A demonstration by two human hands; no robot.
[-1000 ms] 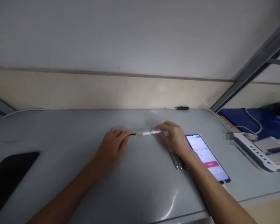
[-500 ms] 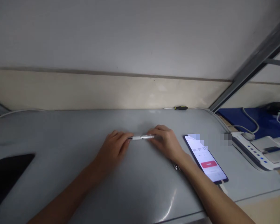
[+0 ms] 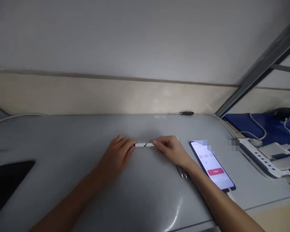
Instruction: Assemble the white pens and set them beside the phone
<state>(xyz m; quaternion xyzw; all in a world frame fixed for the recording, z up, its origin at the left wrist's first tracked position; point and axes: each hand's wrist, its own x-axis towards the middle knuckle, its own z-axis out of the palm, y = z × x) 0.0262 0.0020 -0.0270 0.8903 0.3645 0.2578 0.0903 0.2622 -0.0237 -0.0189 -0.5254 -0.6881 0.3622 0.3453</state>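
A slim white pen point(image 3: 141, 145) with a dark mark on its barrel lies level between my two hands, just over the grey desk point(image 3: 140, 193). The fingers of my left hand point(image 3: 119, 153) are closed on its dark left end. With thumb and fingertips my right hand point(image 3: 170, 148) pinches the right end, whose tip is hidden. Partly covered by my right wrist are some shiny metal items point(image 3: 182, 172), too hidden to name.
Right of my right forearm lies a lit phone point(image 3: 214, 166) with a cable. Beyond it is a white power strip point(image 3: 261, 158) with plugs. A screwdriver point(image 3: 187, 113) rests by the wall. A black object point(image 3: 9, 180) lies at the left.
The pen looks turned about its length, with a dark mark now showing on the barrel. My right hand's fingers have shifted on its end, and more of the metal items shows.
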